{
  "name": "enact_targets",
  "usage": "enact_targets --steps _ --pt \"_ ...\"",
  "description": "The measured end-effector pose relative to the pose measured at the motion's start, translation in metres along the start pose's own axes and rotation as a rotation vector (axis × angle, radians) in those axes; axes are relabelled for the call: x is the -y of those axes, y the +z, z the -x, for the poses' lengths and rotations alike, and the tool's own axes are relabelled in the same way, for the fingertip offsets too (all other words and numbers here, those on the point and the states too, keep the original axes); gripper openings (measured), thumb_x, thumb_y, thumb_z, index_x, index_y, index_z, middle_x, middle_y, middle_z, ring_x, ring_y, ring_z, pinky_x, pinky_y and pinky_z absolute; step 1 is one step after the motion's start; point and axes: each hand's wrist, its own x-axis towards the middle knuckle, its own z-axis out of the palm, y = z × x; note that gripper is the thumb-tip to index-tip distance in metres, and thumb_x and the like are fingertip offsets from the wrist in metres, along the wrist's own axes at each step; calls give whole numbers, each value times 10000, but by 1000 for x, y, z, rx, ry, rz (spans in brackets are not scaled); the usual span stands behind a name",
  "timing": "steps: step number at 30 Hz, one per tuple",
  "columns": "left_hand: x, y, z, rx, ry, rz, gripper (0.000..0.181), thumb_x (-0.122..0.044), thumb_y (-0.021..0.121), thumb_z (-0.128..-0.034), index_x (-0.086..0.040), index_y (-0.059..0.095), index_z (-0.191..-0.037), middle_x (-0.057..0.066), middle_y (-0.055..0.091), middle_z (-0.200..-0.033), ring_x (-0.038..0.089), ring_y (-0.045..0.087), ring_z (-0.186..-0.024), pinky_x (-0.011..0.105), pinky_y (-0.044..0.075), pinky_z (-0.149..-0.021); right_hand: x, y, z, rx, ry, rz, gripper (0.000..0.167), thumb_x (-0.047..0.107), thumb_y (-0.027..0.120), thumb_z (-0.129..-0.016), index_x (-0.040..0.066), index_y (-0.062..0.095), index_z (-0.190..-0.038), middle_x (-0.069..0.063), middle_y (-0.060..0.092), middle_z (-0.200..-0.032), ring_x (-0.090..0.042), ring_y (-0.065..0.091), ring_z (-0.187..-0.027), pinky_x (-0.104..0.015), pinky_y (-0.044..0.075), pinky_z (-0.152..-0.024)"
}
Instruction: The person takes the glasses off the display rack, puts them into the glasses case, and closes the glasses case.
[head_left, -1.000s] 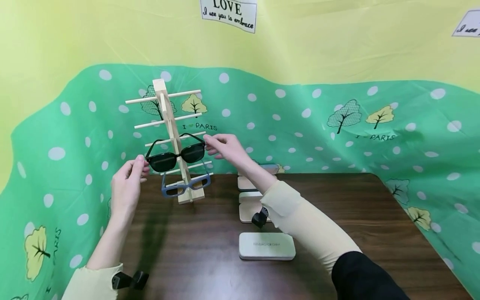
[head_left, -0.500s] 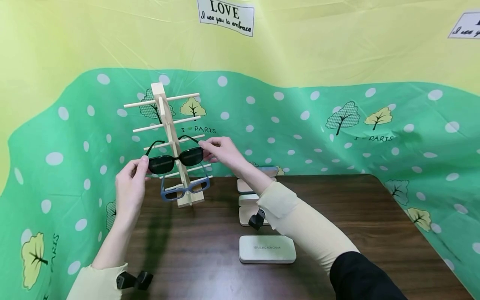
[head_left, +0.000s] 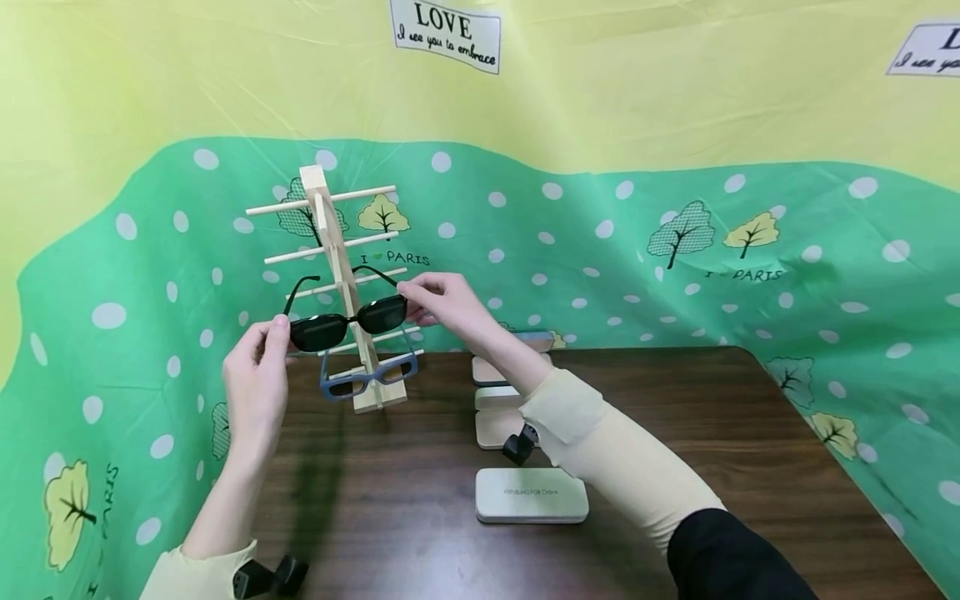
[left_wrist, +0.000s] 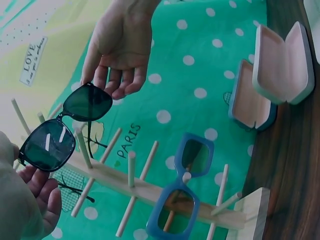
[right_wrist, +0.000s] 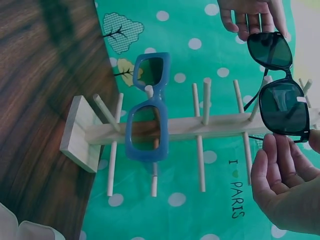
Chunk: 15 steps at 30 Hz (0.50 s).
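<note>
Black sunglasses (head_left: 318, 332) with dark lenses hang between both hands, in front of a wooden glasses rack (head_left: 335, 242). My left hand (head_left: 255, 375) pinches the frame's left end by the hinge; my right hand (head_left: 444, 302) pinches the right end. Both temples point back toward the rack's pegs, unfolded. In the left wrist view the sunglasses (left_wrist: 49, 145) stand apart from the rack's post. Lower on the rack sits a blue-framed pair of glasses (head_left: 347, 386), seen closer in the right wrist view as blue glasses (right_wrist: 131, 132) with tinted lenses.
A white glasses case (head_left: 532, 497), lid down, lies on the dark wooden table (head_left: 675, 467). Behind it stand an open pale case (head_left: 495, 427) and another open case with a blue shell (left_wrist: 243, 102). A green and yellow printed cloth (head_left: 600, 242) hangs behind and beside the table.
Both hands still hold the sunglasses before the rack. The left end has shifted slightly left with my left hand over the last half second. The view has also moved a little.
</note>
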Motion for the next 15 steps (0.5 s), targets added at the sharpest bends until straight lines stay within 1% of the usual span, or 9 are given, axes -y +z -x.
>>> enact_targets --steps 3,7,12,15 --pt "-4 -1 6 -14 11 13 418 -441 531 -1057 -68 705 -1135 -117 630 -935 94 607 -901 211 478 -830 3 -2 5 8 -10 -12 288 329 625 -1033 70 727 -1105 -71 728 -915 -442 691 -1043 -466 597 -943" --pt "-8 0 15 -37 37 18 411 -423 539 -1057 -52 704 -1117 -101 614 -935 68 605 -882 218 476 -821 5 -4 12 16 -29 -5 271 326 626 -1032 86 729 -1105 -80 728 -925 -383 710 -997 -464 596 -945" --pt "-12 2 25 -57 69 10 388 -404 543 -1058 -61 716 -1104 -150 625 -950 42 611 -832 235 469 -800 5 -9 23 17 -45 24 251 318 626 -1033 103 731 -1109 -84 733 -945 -283 719 -949 -425 603 -934" --pt "-13 3 31 -61 84 11 369 -393 551 -1058 -73 727 -1109 -154 642 -966 39 619 -796 244 462 -803 4 -12 30 15 -58 37 273 320 627 -1031 89 727 -1138 -85 727 -963 -278 714 -963 -397 605 -919"
